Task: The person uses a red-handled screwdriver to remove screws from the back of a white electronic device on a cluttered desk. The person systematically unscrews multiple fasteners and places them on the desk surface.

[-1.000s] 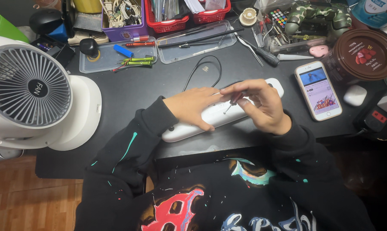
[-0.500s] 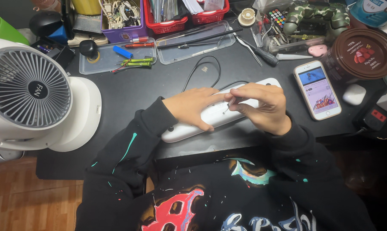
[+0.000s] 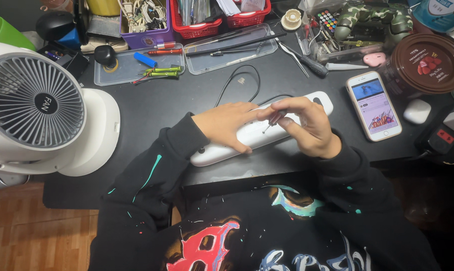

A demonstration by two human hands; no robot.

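White power strip under both hands

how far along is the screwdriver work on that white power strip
Done: the long white plastic power strip lies on the black desk, with spare screwdrivers in the clear plastic tray. In hand: the left hand presses the strip flat while the right hand holds a small dark-handled screwdriver, tip on the casing. Left: the casing looks closed in one piece; no loose screws are visible beside it.
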